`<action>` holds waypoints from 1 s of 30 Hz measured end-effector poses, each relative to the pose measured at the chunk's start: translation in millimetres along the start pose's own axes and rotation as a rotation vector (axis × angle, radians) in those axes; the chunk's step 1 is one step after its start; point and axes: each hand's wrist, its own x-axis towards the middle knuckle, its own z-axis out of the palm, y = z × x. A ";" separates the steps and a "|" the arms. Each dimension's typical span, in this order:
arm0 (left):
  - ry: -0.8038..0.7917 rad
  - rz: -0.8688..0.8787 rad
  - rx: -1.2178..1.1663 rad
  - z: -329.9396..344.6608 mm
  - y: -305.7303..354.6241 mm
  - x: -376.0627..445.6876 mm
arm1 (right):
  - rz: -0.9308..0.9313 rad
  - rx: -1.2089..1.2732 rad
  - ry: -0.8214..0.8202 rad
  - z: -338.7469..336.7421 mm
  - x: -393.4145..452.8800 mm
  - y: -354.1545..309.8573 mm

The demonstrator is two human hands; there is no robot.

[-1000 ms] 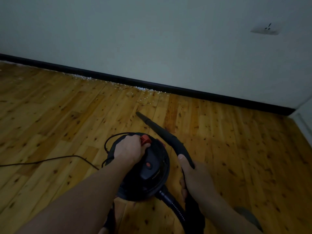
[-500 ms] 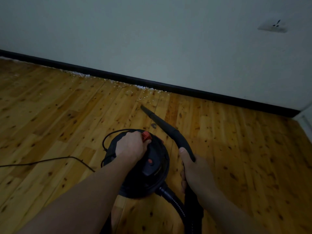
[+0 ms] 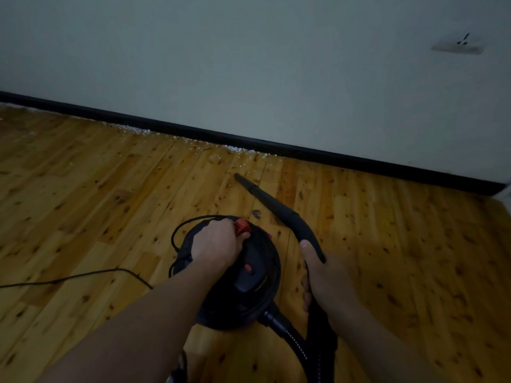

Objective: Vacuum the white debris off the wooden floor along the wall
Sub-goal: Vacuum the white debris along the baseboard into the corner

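Note:
A round black vacuum canister [image 3: 249, 283] with red parts is below me over the wooden floor [image 3: 110, 189]. My left hand [image 3: 217, 243] grips its top handle beside the red latch [image 3: 242, 226]. My right hand [image 3: 325, 280] grips the curved black wand [image 3: 279, 208], whose narrow nozzle tip [image 3: 237, 176] points toward the wall. White debris [image 3: 235, 150] lies in a thin line along the black baseboard [image 3: 276, 146], with scattered specks just ahead of the tip. The ribbed hose [image 3: 290, 335] runs from the canister down past my right wrist.
A thin black power cord [image 3: 83, 276] trails left across the floor from the canister. A wall socket [image 3: 457, 45] sits high on the pale wall at right. The wall turns a corner at the far right [image 3: 507, 189].
The canister and wand have moved forward toward the wall with both hands; the nozzle tip is now closer to the debris line. Both grips are unchanged.

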 end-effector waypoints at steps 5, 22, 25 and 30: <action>-0.006 0.002 -0.013 -0.1 1.7 12.8 | -0.043 -0.068 0.021 7.9 21.1 -5.2; 0.032 0.029 -0.082 5.8 -5.6 0.1 | -0.061 -0.133 0.076 22.1 24.4 -14.7; 0.046 0.032 -0.067 8.2 -4.8 2.7 | -0.083 -0.137 0.075 29.9 23.5 -21.2; 0.045 0.039 -0.073 11.4 -3.8 4.7 | -0.069 -0.151 0.076 33.2 30.9 -25.5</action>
